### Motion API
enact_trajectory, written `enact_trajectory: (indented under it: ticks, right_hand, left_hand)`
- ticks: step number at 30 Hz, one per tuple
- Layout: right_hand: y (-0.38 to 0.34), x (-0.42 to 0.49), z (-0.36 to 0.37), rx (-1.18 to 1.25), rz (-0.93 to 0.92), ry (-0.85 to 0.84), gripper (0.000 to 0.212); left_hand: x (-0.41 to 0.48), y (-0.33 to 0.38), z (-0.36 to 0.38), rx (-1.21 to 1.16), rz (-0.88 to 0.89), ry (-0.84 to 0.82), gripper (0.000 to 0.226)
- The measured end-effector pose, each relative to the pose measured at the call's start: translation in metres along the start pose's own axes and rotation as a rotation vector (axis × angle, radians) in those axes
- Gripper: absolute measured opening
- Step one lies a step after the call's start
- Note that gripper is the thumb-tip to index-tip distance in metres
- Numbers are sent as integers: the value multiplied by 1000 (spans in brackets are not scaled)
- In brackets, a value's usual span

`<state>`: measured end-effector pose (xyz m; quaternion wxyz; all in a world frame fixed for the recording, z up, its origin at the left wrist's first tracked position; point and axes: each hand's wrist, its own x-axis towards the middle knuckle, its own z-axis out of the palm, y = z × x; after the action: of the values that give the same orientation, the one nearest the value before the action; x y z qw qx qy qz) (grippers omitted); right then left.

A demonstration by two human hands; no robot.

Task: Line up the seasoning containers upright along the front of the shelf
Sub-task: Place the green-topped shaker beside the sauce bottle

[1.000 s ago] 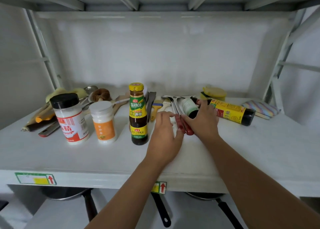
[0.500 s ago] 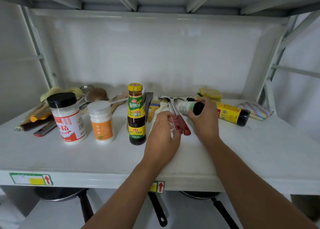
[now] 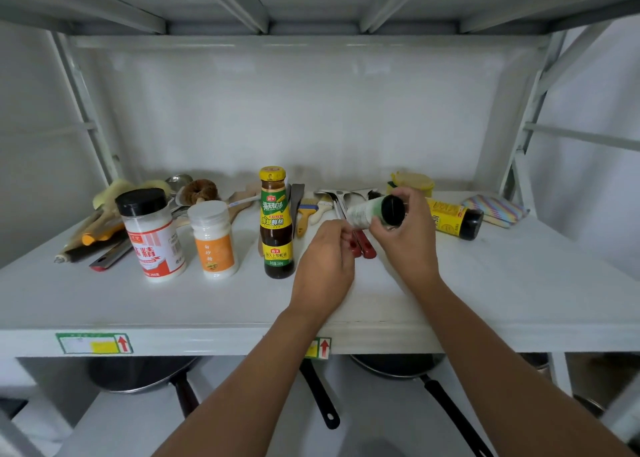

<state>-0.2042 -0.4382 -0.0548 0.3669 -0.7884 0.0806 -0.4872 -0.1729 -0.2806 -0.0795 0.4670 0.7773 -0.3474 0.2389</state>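
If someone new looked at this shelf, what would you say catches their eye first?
Probably the right hand holding a small black-capped bottle tilted on its side above the middle of the shelf, with the left hand beside it. To the left, three containers stand upright in a row: black-lidded jar, orange-labelled jar, dark sauce bottle.

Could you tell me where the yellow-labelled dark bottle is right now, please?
In the head view, the yellow-labelled dark bottle lies on its side toward the shelf's right, behind the right hand and beside the striped cloth.
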Motion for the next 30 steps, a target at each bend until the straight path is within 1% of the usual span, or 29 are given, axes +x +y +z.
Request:
enact_trajectory:
  ticks: [6,9,12,14,19,23,30]
  right_hand:
    - [-38,-23,-15,113,-16,-55,45]
    - [-58,-26,-19,143,-25,-75,44]
    - [-71,-25,-20,149,-18,-107,45]
    - [-77,-25,-19,132,-12,-139,46]
    - [-85,-31,-15,59,1,-225,44]
    - [-87,-29,-17,29,11,-311,47]
    - [-58,-26,-21,97,104,-475,59]
  left_hand:
    - [-10,11,-13,19,31,73,36]
    - [-21,14,-19,70,42,110,41]
    - [-33,13,-23,136,-17,155,54]
    - [-39,13,-24,130,-47,153,59]
    - [-43,17,-26,35,-169,82,55]
    - [-43,23,-32,-101,-304,-39,66]
    - [-41,23,-31,-114,-398,-154,68]
